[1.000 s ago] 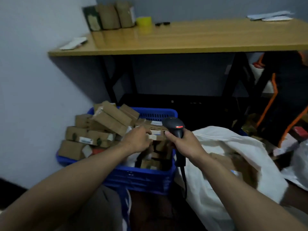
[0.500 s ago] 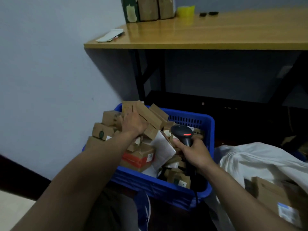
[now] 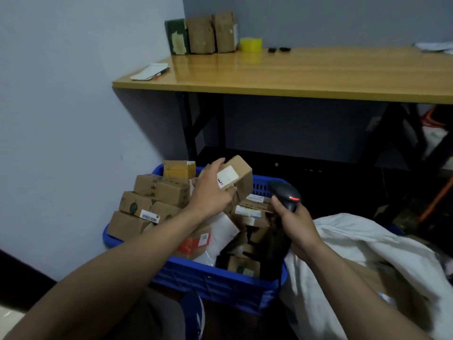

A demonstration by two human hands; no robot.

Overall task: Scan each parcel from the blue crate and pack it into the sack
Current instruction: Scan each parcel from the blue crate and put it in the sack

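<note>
A blue crate (image 3: 220, 280) on the floor is heaped with several brown cardboard parcels (image 3: 152, 200). My left hand (image 3: 210, 190) grips one small brown parcel (image 3: 241, 175) with a white label, lifted above the heap and tilted. Just right of it, my right hand (image 3: 294, 224) holds a black barcode scanner (image 3: 285, 195) with a red light lit, its head turned toward the parcel. The white sack (image 3: 355, 244) lies open at the right of the crate, with brown boxes showing inside.
A wooden table (image 3: 306, 77) with black legs stands behind the crate, carrying three upright parcels (image 3: 203, 34), a yellow tape roll (image 3: 250, 44) and a notepad with pen (image 3: 149, 72). A pale wall closes the left side. Orange and black gear sits at far right.
My left hand has lifted a small labelled parcel out of the heap and turned it up beside the scanner. The scanner hand stays over the crate's right side. The view shifted slightly.
</note>
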